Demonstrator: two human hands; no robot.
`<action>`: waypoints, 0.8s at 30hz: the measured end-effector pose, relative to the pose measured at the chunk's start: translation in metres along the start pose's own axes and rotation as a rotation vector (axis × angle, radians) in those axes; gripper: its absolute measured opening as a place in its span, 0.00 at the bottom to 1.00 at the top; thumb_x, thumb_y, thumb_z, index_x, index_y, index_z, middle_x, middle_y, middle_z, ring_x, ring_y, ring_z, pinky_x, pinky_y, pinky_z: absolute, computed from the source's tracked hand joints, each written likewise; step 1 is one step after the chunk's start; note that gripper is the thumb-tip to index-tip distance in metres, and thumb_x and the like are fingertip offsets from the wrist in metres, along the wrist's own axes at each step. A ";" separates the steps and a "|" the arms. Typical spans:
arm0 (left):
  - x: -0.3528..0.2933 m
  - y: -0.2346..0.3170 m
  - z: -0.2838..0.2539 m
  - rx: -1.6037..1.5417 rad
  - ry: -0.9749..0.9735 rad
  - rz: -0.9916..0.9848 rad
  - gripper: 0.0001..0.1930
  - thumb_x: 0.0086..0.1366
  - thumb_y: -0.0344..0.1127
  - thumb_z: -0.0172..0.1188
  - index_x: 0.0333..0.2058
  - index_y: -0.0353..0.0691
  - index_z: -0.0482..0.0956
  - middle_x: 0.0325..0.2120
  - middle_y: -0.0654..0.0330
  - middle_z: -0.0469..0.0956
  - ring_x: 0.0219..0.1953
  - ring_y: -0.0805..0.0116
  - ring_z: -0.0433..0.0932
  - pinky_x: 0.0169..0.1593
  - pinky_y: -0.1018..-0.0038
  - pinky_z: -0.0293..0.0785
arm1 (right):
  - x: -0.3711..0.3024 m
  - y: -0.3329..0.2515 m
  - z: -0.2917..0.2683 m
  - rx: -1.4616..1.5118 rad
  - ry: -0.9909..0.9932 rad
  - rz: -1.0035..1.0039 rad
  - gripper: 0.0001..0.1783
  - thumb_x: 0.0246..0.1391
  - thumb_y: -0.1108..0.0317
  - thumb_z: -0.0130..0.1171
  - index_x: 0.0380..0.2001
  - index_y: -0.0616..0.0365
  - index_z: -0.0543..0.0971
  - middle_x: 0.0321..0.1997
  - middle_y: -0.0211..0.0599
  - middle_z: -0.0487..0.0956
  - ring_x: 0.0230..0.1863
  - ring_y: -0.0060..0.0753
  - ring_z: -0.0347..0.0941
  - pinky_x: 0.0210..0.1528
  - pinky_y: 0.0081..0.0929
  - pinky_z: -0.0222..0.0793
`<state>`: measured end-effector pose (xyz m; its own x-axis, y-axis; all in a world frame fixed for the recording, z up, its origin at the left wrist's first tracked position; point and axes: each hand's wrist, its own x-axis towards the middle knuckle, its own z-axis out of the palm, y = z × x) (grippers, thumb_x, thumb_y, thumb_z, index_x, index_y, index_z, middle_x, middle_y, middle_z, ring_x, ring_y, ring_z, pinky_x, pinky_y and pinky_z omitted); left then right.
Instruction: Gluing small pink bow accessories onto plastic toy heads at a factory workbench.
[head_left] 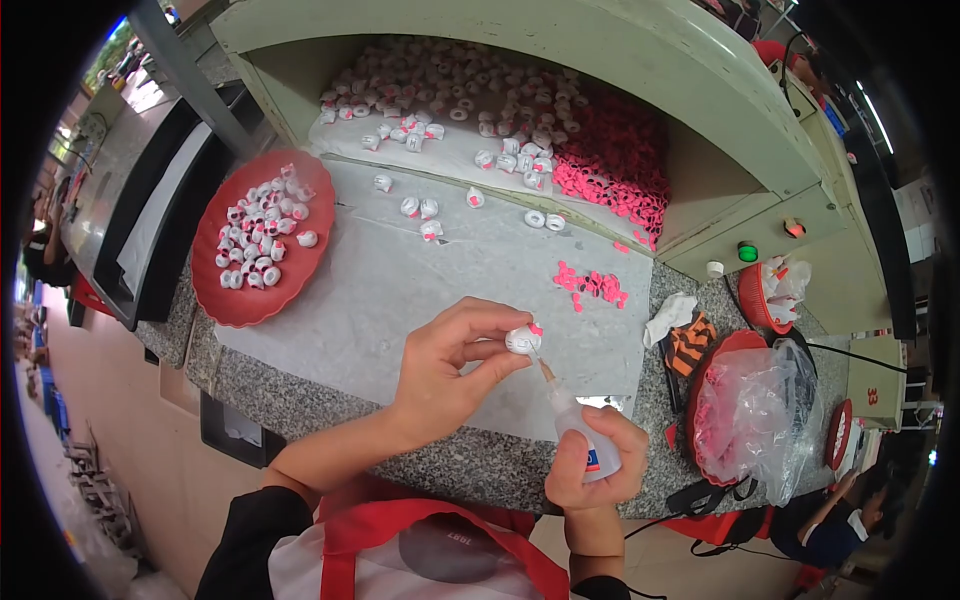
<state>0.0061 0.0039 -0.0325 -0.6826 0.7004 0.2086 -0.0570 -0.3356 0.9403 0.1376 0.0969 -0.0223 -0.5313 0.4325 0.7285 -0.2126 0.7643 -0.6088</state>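
Observation:
My left hand (447, 368) pinches a small white round piece (520, 341) with a pink patch on its upper side, held above the paper sheet (350, 290). My right hand (607, 462) is wrapped round a white squeeze bottle (566, 408), tilted up to the left. Its thin nozzle (546, 371) meets or nearly meets the lower side of the white piece; I cannot tell if they touch. Beyond my hands lie several loose pink bits (592, 288) on the paper. Farther back are a few more white pieces (430, 230).
On the left stands a red dish (205, 285) of white-and-pink pieces. A pale green shelf (560, 30) at the back holds heaped white pieces (450, 75) and pink bits (610, 150). To the right are a red basket (757, 300) and a plastic bag (765, 400) over a red dish.

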 end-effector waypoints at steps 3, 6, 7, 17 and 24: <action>0.000 0.001 -0.001 0.019 -0.004 0.000 0.16 0.51 0.16 0.53 0.40 0.33 0.71 0.39 0.56 0.69 0.43 0.69 0.72 0.45 0.77 0.74 | 0.002 -0.001 0.000 -0.011 -0.033 0.001 0.17 0.36 0.76 0.56 0.35 0.65 0.69 0.21 0.36 0.72 0.12 0.27 0.63 0.13 0.21 0.59; 0.000 0.000 -0.001 0.036 -0.004 0.005 0.16 0.51 0.16 0.54 0.40 0.34 0.72 0.39 0.56 0.69 0.43 0.69 0.72 0.45 0.77 0.74 | 0.001 -0.003 -0.001 -0.024 -0.045 0.019 0.17 0.35 0.76 0.57 0.35 0.65 0.69 0.21 0.36 0.72 0.12 0.28 0.64 0.13 0.21 0.59; 0.000 0.000 0.000 0.034 -0.004 0.009 0.16 0.51 0.16 0.54 0.40 0.34 0.72 0.39 0.56 0.69 0.43 0.69 0.72 0.45 0.77 0.74 | 0.001 -0.003 -0.001 -0.025 -0.044 0.017 0.17 0.35 0.76 0.57 0.35 0.65 0.69 0.21 0.36 0.72 0.12 0.28 0.64 0.13 0.21 0.59; 0.000 0.002 -0.002 0.093 -0.052 0.033 0.16 0.51 0.14 0.52 0.40 0.29 0.70 0.40 0.51 0.67 0.44 0.64 0.71 0.46 0.73 0.73 | 0.001 -0.003 0.002 -0.005 -0.035 0.001 0.17 0.35 0.76 0.57 0.34 0.64 0.70 0.20 0.36 0.72 0.11 0.27 0.63 0.13 0.20 0.58; 0.003 0.004 -0.004 0.129 -0.038 0.046 0.15 0.50 0.13 0.52 0.38 0.29 0.71 0.41 0.49 0.68 0.44 0.64 0.71 0.46 0.74 0.73 | 0.005 -0.006 -0.002 -0.042 -0.065 -0.003 0.15 0.35 0.76 0.56 0.32 0.65 0.70 0.21 0.36 0.74 0.12 0.28 0.65 0.14 0.21 0.60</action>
<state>0.0014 0.0021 -0.0293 -0.6542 0.7104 0.2596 0.0691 -0.2857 0.9558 0.1375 0.0957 -0.0147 -0.5832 0.3991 0.7075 -0.1807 0.7854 -0.5920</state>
